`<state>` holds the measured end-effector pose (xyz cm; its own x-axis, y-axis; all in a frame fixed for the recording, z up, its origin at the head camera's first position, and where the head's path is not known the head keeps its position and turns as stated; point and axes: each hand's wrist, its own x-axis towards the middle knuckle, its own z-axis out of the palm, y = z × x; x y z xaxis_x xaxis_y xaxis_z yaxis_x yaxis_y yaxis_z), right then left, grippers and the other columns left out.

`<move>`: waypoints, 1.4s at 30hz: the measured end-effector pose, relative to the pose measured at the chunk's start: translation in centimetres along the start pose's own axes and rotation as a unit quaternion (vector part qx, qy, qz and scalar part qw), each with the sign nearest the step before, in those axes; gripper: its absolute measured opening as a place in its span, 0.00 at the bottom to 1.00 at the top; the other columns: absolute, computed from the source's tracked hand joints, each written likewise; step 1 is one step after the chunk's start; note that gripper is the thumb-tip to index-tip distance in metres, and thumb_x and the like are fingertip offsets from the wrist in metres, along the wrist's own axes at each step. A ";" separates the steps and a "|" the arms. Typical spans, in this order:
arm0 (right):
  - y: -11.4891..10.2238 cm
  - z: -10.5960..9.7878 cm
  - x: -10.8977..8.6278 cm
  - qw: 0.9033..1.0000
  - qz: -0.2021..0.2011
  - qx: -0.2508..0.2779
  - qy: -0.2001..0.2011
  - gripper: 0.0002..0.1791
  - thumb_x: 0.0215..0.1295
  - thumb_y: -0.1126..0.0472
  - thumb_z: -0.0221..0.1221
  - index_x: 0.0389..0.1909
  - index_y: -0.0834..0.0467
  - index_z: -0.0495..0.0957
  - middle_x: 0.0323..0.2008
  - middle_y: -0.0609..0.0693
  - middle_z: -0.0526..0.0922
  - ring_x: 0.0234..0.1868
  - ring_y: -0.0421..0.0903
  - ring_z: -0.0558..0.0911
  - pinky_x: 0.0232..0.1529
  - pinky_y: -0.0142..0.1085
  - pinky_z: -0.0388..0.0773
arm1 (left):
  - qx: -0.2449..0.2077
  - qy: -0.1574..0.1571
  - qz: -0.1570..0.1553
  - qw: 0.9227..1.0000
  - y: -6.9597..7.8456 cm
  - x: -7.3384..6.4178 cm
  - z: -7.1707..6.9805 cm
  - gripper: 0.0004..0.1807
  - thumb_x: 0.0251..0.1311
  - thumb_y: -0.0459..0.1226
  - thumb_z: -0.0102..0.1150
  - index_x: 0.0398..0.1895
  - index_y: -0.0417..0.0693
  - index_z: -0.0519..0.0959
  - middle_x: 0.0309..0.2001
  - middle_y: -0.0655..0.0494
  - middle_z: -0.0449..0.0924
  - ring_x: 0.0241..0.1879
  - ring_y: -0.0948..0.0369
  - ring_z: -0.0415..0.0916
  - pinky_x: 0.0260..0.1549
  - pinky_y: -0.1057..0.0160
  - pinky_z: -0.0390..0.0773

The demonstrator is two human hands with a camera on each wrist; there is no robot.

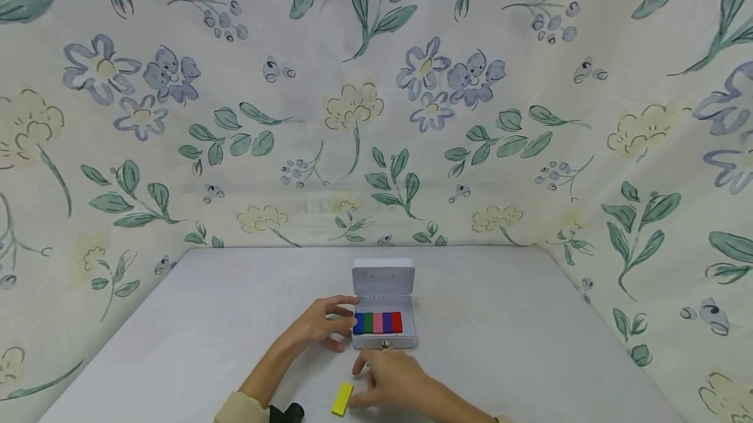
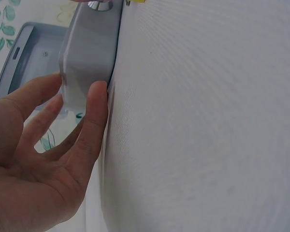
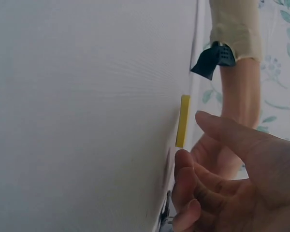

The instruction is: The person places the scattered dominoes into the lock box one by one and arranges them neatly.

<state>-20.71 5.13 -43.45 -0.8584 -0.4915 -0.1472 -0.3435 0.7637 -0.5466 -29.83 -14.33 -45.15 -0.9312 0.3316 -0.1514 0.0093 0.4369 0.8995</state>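
Observation:
A small pale metal box (image 1: 367,342) stands on the table with its lid (image 1: 384,277) raised and a round lock (image 1: 385,344) on its front. Inside, a row of coloured blocks (image 1: 378,323) runs blue, green, pink, purple and red. Against the box's left side rests my left hand (image 1: 320,323), its fingers spread and relaxed; the left wrist view shows fingertips at the box wall (image 2: 89,58). A yellow block (image 1: 342,399) lies flat on the table in front of the box. My right hand (image 1: 395,377) hovers beside it, thumb and fingers apart, holding nothing.
The white table (image 1: 500,318) extends to both sides of the box. Behind and beside it hangs a floral cloth (image 1: 312,96). A black strap piece (image 1: 287,412) sits at the left wrist, near the front edge of the head view.

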 end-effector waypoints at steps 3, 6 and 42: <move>-0.2 0.2 0.0 1.000 -0.005 -0.018 -0.003 0.19 0.51 0.43 0.71 0.41 0.45 0.80 0.17 0.37 0.73 0.20 0.33 0.70 0.24 0.26 0.67 | 0.003 0.002 0.001 1.000 -0.1 0.0 0.0 0.27 0.61 0.38 0.65 0.65 0.51 0.73 0.55 0.40 0.77 0.35 0.57 0.82 0.28 0.58 0.87; -0.5 0.3 0.0 1.000 0.002 -0.023 -0.012 0.18 0.51 0.42 0.71 0.40 0.43 0.79 0.18 0.38 0.73 0.22 0.33 0.70 0.25 0.28 0.66 | 0.006 0.002 0.002 1.000 -0.1 0.0 0.0 0.27 0.61 0.39 0.65 0.65 0.51 0.73 0.56 0.40 0.77 0.34 0.57 0.81 0.28 0.58 0.87; -2.2 1.1 0.8 0.996 0.063 -0.052 -0.032 0.19 0.49 0.45 0.73 0.41 0.44 0.80 0.21 0.41 0.75 0.27 0.40 0.72 0.33 0.33 0.72 | 0.002 0.004 -0.001 1.000 -0.1 0.0 0.2 0.29 0.60 0.40 0.66 0.65 0.52 0.72 0.56 0.40 0.77 0.35 0.57 0.83 0.29 0.58 0.87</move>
<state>-20.21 2.62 -43.28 -0.8724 -0.4121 -0.2628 -0.2752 0.8585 -0.4327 -29.72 -14.21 -45.28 -0.9341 0.3239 -0.1498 0.0087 0.4404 0.8978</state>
